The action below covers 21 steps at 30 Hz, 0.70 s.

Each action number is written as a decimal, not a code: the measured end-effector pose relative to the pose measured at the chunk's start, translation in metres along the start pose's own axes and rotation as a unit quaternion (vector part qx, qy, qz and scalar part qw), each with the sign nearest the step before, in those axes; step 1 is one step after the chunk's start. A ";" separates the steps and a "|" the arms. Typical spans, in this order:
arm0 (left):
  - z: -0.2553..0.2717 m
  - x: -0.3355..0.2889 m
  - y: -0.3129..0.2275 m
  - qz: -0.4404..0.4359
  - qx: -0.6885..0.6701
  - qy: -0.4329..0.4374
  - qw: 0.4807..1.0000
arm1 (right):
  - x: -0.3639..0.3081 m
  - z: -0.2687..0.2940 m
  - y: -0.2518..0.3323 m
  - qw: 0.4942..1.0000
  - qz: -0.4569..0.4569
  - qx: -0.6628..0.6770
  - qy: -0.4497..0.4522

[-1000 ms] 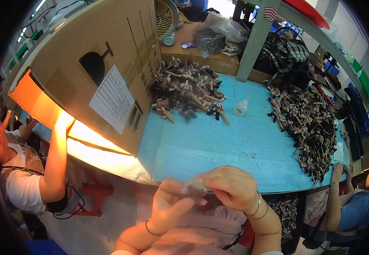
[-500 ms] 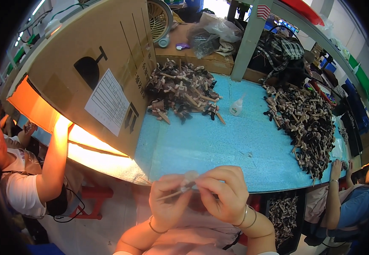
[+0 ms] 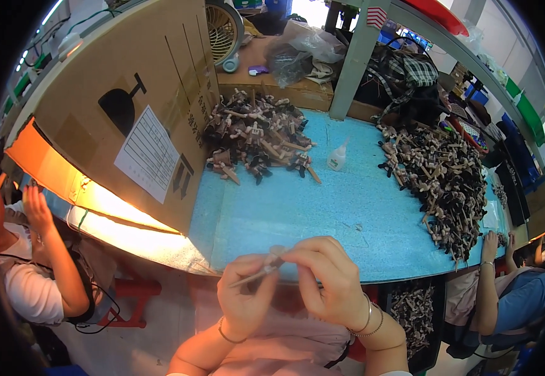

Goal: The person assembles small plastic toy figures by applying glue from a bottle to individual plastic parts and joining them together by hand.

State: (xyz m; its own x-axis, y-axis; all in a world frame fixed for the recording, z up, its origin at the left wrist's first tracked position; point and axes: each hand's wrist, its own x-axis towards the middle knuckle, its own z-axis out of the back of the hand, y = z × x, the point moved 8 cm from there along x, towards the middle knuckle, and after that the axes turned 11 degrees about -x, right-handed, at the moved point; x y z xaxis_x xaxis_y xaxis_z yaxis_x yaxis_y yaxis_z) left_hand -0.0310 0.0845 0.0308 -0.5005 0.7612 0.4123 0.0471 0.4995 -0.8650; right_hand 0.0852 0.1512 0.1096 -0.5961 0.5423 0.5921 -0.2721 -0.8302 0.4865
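In front of my chest, over the near table edge, my left hand (image 3: 247, 294) is closed round a small figure on a stick (image 3: 272, 260). The thin pale stick slants out of the fingers toward the left, and the figure's fine detail is blurred. With thumb and forefinger, my right hand (image 3: 330, 285) pinches the figure's upper end, its other fingers curled. Beyond the hands, a small white glue bottle (image 3: 337, 158) stands upright on the blue tabletop (image 3: 285, 210).
Similar figures with sticks form a far-left pile (image 3: 257, 135) and a larger right pile (image 3: 445, 182). A tall cardboard box (image 3: 159, 69) borders the left. A black bin (image 3: 439, 332) of small parts sits below the edge. One person (image 3: 47, 263) works at left, another (image 3: 498, 301) at right.
The stick now slants more steeply in my left hand, and my hands stay close together. The person at left has drawn an arm back from the lit box and raised a hand.
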 end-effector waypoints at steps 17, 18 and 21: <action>-0.044 0.002 0.006 0.054 0.025 0.078 0.995 | -0.026 0.007 -0.045 0.995 -0.068 0.006 -0.078; -0.046 0.006 0.001 0.060 0.037 0.107 0.992 | -0.032 0.008 -0.058 0.985 -0.106 0.128 -0.051; -0.053 0.025 -0.014 0.013 0.062 0.155 0.986 | -0.050 -0.009 -0.075 0.882 -0.163 0.441 -0.041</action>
State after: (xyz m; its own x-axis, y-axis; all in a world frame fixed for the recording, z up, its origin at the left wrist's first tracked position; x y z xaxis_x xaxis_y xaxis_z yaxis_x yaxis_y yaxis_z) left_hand 0.0013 0.1187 0.0681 -0.2117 0.8722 0.4409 -0.0603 0.4386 -0.8967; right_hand 0.1289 0.1854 0.0379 -0.5275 0.7714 0.3560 0.2956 -0.2262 0.9282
